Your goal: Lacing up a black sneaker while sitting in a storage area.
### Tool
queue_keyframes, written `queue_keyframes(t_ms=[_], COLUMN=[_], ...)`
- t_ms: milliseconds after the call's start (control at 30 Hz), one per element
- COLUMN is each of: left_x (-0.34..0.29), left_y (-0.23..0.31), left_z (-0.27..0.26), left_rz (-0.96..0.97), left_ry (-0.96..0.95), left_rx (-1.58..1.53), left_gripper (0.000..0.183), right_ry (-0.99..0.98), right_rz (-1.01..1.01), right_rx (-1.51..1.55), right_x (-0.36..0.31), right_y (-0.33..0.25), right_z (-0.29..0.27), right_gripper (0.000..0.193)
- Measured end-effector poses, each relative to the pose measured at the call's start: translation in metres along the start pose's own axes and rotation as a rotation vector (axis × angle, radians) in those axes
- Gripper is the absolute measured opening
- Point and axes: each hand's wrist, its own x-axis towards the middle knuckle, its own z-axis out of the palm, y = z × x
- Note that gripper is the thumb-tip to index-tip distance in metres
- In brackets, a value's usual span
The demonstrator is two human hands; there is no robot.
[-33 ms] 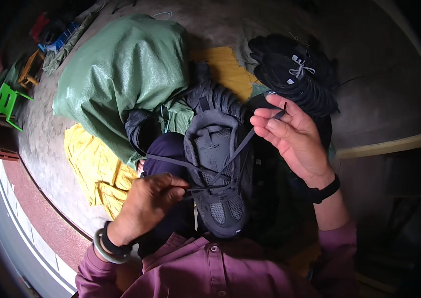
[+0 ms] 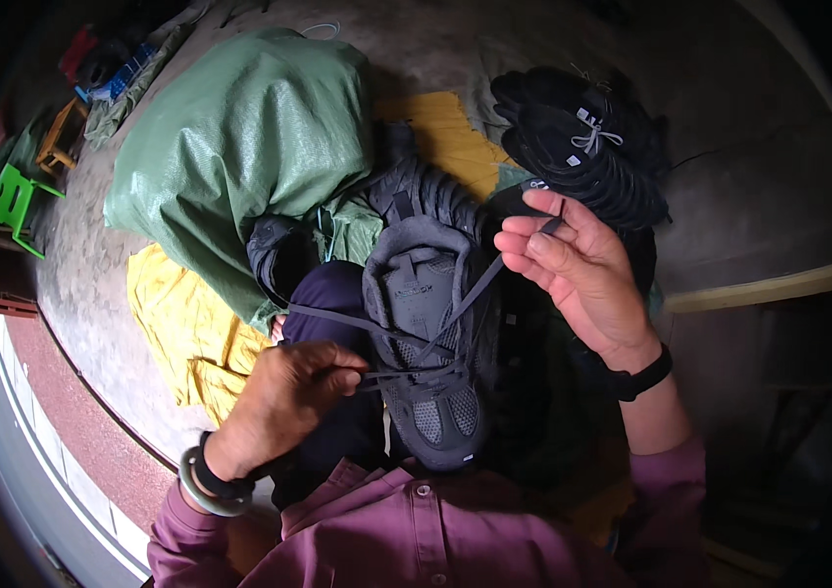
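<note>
Dark grey sneaker (image 2: 420, 302), toe toward us, sits beside our navy-clad knee (image 2: 327, 294). We seem mid-lacing: left hand (image 2: 303, 392) pinching strands near the toe, right hand (image 2: 584, 265) holding a raised lace (image 2: 475, 291) end. Next probably calls for evening the slack.

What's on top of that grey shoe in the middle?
Dark laces cross over the grey shoe and its tongue, with strands in the left hand and right hand. Bits right under the laces are covered, and the toe space inside is hidden.
</note>
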Motion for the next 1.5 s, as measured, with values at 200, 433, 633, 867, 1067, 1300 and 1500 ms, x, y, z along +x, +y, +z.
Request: queue_keyframes(t_ms=[200,433,633,867,1067,1300,1500], left_x=[0.008,0.009,0.012,0.024,0.032,0.035,0.027], left_y=[0.01,0.003,0.003,0.009,0.018,0.0,-0.004], left_z=[-0.017,-0.014,-0.017,-0.021,-0.017,0.009,0.04], left_rz=[-0.118,0.022,0.139,0.154,0.069,-0.092,-0.106], left_ry=[-0.129,-0.176,-0.193,-0.301,-0.443,-0.277,0.024], left_rx=[0.104,0.17,0.293,0.301,0.064,-0.261,-0.256], left_gripper=[0.015,0.011,0.012,0.016,0.021,0.024,0.026], right_ry=[-0.001,0.125,0.474,0.9,0.928,0.792,0.711], right_rz=[0.039,-0.032,-0.157,-0.263,-0.365,-0.466,-0.454], right_rx=[-0.114,-0.02,-0.227,-0.406,-0.519,-0.72,-0.746], right_x=[0.003,0.01,0.02,-0.001,0.004,0.018,0.054], right_y=[-0.003,-0.01,-0.072,-0.199,-0.268,-0.325,-0.319], right_z=[-0.007,-0.048,-0.173,-0.315,-0.376,-0.378,-0.428], right_gripper=[0.025,0.027,0.034,0.04,0.047,0.054,0.057])
